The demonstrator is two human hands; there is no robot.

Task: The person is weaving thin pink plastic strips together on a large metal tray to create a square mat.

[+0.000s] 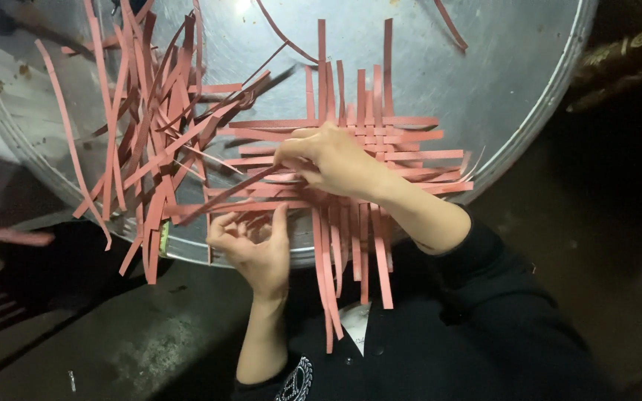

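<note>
Right hand (336, 160): fingers pinched shut on one end of a loose strip (224, 194), thumb and forefinger meeting at the hand's left edge. The strip slants down and to the left from the pinch. The hand rests on top of the mat (380, 145), wrist and forearm crossing it toward the lower right.

Left hand (254, 249): just below and left of the pinch, palm up, fingers curled loosely, thumb raised. Whether it has hold of a strip end, cannot tell; strip ends lie across its fingers.

Mat: reddish-pink strips woven over and under in a square grid, directly beneath the right hand. Loose ends stick out on all four sides; the lower ends hang over the tray's near rim.

Pile (146, 126): unwoven strips of the same colour, heaped in a tangle to the left of the pinch.

Tray (499, 67): large, round, shiny metal, bearing mat and pile.

Sleeve (484, 312): dark, below the tray.
</note>
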